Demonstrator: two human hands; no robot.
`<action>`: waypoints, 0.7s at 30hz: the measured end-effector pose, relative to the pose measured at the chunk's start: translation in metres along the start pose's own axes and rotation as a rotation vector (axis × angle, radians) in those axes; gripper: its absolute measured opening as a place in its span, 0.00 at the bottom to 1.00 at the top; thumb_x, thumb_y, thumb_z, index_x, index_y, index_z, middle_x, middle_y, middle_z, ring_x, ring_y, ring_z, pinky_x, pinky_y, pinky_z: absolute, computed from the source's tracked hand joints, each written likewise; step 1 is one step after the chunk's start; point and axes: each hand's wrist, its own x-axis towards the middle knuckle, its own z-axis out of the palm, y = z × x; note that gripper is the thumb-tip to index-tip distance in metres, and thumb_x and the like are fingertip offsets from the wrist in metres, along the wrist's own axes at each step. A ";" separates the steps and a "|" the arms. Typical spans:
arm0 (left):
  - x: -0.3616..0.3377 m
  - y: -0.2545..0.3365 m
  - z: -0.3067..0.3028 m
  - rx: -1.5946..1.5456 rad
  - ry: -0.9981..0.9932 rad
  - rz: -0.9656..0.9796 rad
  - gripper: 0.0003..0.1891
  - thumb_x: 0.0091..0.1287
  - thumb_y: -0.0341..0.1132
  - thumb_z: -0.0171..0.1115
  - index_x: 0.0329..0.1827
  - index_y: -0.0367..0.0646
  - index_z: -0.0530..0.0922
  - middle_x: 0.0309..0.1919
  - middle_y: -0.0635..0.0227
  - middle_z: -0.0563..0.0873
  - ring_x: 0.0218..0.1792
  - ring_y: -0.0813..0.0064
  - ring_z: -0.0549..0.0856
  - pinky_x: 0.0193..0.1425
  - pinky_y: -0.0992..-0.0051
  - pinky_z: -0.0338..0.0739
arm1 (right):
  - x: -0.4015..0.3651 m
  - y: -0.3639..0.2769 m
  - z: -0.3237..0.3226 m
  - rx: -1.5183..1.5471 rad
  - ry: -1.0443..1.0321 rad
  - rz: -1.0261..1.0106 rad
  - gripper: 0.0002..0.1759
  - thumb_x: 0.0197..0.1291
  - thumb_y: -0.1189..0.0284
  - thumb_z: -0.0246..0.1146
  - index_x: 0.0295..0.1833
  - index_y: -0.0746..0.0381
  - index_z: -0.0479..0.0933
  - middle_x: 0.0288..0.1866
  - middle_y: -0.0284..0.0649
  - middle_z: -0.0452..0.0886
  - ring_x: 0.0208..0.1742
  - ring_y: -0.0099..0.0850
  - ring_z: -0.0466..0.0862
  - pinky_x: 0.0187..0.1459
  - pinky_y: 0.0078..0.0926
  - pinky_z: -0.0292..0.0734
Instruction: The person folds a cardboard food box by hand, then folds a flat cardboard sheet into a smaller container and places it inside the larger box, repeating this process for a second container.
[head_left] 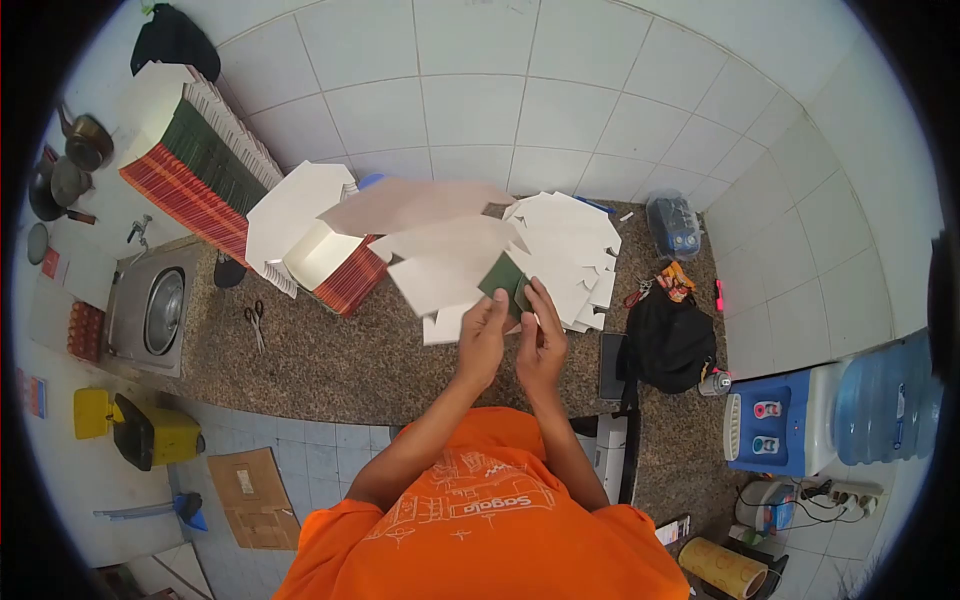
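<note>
My left hand (482,340) and my right hand (543,342) are close together above the counter. Between their fingers they pinch the green flap of a cardboard box blank (440,265), whose pale side shows. The upper part of the blank (415,205) is smeared by motion. Behind and to the right lies a stack of flat white box blanks (570,245). To the left, nested red-and-green boxes with white insides (350,275) rest on their sides, beside more white blanks (285,220). Fingertips partly hide the green flap.
A long row of nested boxes (195,165) leans at the back left. Scissors (256,325) lie on the granite counter (330,375), near a sink (135,330). To the right are a black bag (668,340), a can (715,382) and a water dispenser (780,420).
</note>
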 end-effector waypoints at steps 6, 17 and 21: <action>0.006 0.000 -0.001 0.143 0.184 -0.017 0.19 0.85 0.46 0.52 0.56 0.40 0.83 0.46 0.69 0.89 0.44 0.80 0.88 0.47 0.76 0.85 | 0.007 -0.001 -0.014 -0.097 -0.174 -0.116 0.21 0.78 0.71 0.58 0.71 0.65 0.77 0.75 0.53 0.76 0.73 0.48 0.79 0.67 0.40 0.77; 0.021 0.015 -0.004 -0.058 0.213 0.003 0.17 0.85 0.44 0.52 0.52 0.38 0.83 0.42 0.68 0.89 0.40 0.81 0.88 0.41 0.76 0.86 | 0.019 0.007 -0.017 -0.209 -0.296 -0.325 0.22 0.73 0.76 0.61 0.70 0.63 0.80 0.79 0.51 0.71 0.74 0.47 0.77 0.64 0.39 0.80; 0.011 -0.001 0.002 -0.092 0.157 0.008 0.17 0.85 0.44 0.52 0.50 0.40 0.83 0.41 0.72 0.87 0.38 0.85 0.85 0.40 0.78 0.82 | 0.009 0.019 -0.007 -0.218 -0.192 -0.265 0.22 0.72 0.75 0.63 0.71 0.63 0.79 0.82 0.51 0.68 0.74 0.45 0.78 0.65 0.39 0.80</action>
